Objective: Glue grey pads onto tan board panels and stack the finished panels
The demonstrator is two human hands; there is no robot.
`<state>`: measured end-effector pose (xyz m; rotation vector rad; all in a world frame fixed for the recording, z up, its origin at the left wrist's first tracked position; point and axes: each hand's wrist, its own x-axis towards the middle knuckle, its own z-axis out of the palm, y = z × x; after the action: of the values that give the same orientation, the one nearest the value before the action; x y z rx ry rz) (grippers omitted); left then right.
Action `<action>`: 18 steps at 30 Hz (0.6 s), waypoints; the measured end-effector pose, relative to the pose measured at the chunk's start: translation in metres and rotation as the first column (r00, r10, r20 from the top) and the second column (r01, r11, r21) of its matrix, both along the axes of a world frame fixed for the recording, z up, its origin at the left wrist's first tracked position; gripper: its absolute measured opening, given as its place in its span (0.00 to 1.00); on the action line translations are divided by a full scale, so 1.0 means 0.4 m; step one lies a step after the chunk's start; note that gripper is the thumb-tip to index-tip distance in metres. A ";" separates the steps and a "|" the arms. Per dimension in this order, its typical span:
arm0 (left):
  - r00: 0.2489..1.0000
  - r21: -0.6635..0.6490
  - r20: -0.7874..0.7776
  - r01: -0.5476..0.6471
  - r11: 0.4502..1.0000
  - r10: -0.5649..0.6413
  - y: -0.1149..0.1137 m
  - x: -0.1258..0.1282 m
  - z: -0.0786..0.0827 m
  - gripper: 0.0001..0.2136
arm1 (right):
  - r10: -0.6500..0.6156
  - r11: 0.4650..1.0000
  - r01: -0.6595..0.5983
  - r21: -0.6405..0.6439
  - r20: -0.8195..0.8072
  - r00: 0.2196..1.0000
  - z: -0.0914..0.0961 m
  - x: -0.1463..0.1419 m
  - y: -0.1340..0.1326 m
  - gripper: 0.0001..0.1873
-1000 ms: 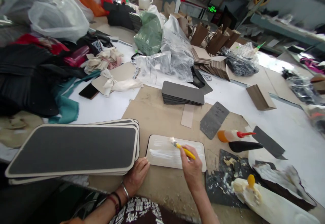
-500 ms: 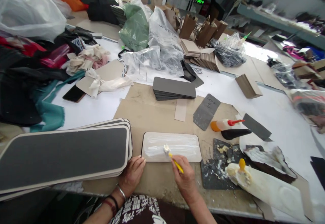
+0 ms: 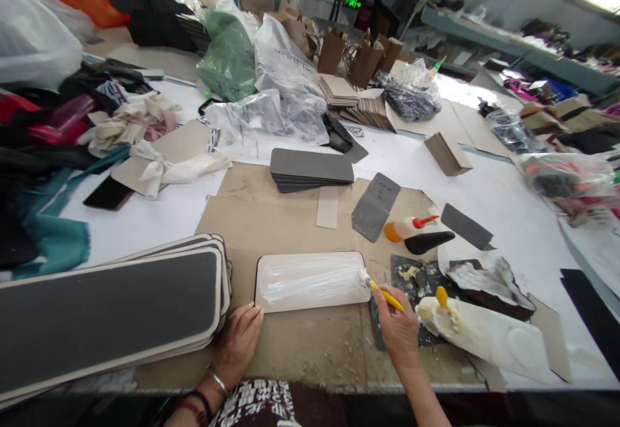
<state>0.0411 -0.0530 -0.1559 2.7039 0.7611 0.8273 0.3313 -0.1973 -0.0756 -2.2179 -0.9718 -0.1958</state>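
A beige rounded panel [image 3: 312, 291] with a dark edge lies flat on the cardboard, streaked with wet white glue. My right hand [image 3: 400, 327] is closed round a glue brush [image 3: 387, 294] with a yellow handle. Its glue-laden tip touches the panel near the right end. My left hand [image 3: 239, 336] lies with fingers stretched out, fingertips at the panel's lower left corner. Left of it is a stack of larger grey panels [image 3: 111, 311] with beige borders. To the right, a cut-open white plastic container [image 3: 489, 336] carries glue and a yellow knob-like piece [image 3: 441, 296].
Thin dark panels [image 3: 312, 165] are stacked behind the glued one. A red-tipped squeeze bottle [image 3: 404, 228] lies near a marked grey template [image 3: 376, 206]. Glue-spattered dark sheets [image 3: 402, 272] lie right. Plastic bags [image 3: 285, 72], cloth scraps [image 3: 130, 123] and a phone [image 3: 107, 193] are farther off. A person stands behind.
The brush in my right hand has moved right, from mid-panel to its right end. White streaks cover the panel more evenly. My left hand stays by the corner; the view has turned slightly right.
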 end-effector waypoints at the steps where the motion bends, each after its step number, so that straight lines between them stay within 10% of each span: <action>1: 1.000 0.001 -0.004 -0.005 1.000 0.005 -0.001 0.000 0.001 0.14 | 0.009 1.000 -0.009 0.001 0.008 1.000 0.001 -0.010 -0.006 0.16; 10: 0.997 0.016 -0.035 -0.065 0.998 0.066 -0.014 0.008 0.003 0.13 | -0.055 0.997 0.034 -0.071 -0.317 0.947 0.037 -0.098 0.009 0.20; 18: 0.993 0.100 -0.037 -0.112 0.989 0.117 -0.018 0.011 -0.009 0.19 | 0.197 0.980 -0.189 0.060 -0.386 0.901 0.146 0.068 0.290 0.19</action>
<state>0.0456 -0.0602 -0.1596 2.7938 0.9160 0.8562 0.3586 -0.0812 -0.0171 -2.0165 -0.9484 0.3171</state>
